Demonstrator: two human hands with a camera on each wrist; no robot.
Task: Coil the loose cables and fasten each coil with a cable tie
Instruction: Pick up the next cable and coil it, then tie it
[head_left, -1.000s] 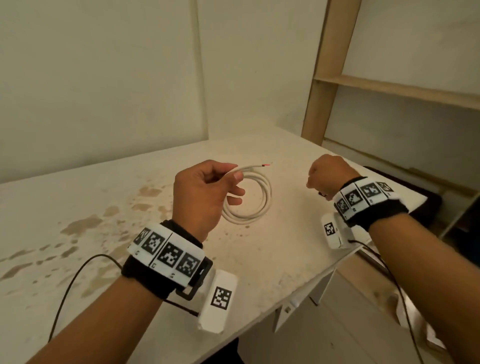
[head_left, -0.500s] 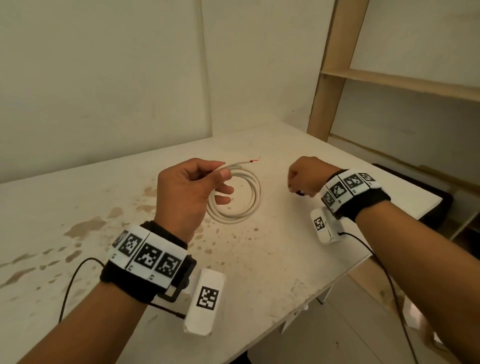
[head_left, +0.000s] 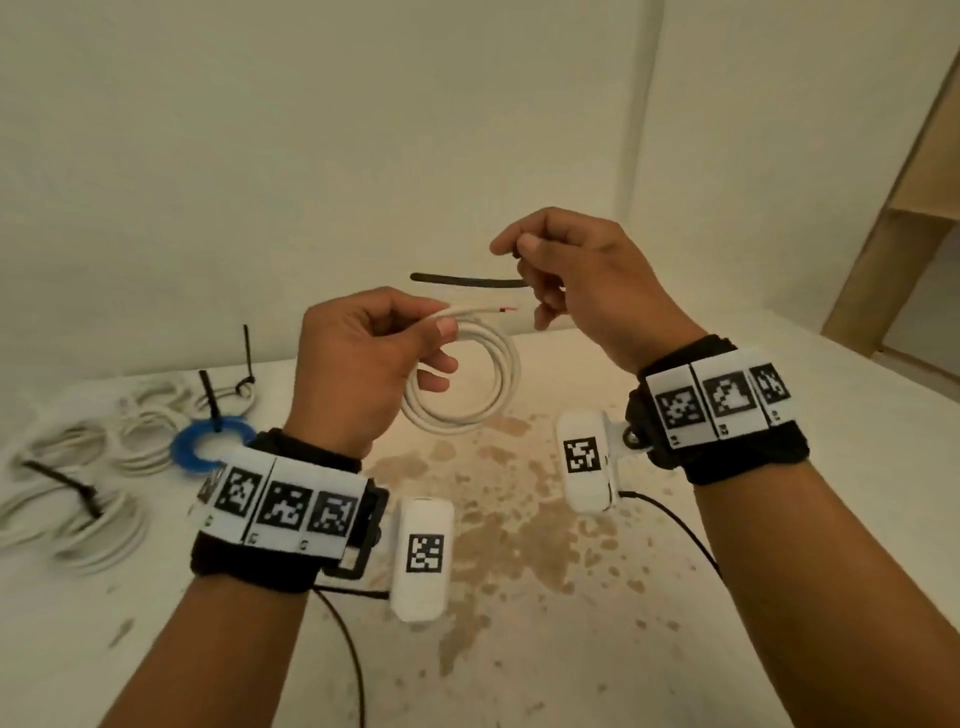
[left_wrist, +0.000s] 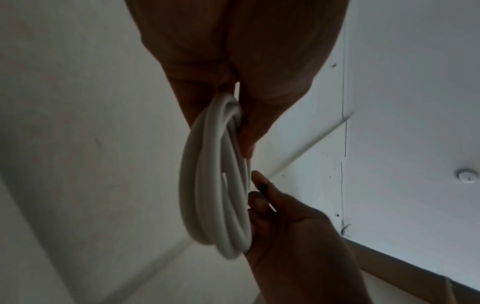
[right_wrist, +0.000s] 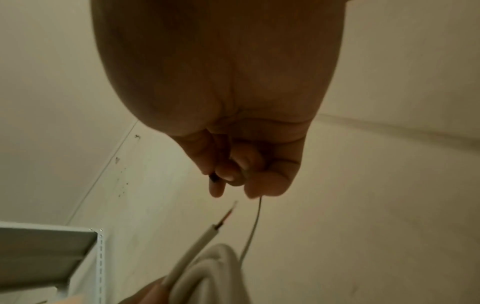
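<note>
Cable (head_left: 470, 384) coiled, white, gripped above table (head_left: 519, 545) by left hand (head_left: 358, 364), fingers curled round coil top. Cable tie (head_left: 467, 281) black, pinched in right hand (head_left: 587, 280) just above coil. Tied coils (head_left: 98, 499) lying far left.

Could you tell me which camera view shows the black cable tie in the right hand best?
The head view: the black cable tie shows along its length, pinched by the right hand. The right wrist view shows its head and thin tail; the left wrist view, a dark sliver.

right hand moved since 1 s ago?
Yes. The right hand has risen off the table and closed in on the coil, now holding a black tie.
</note>
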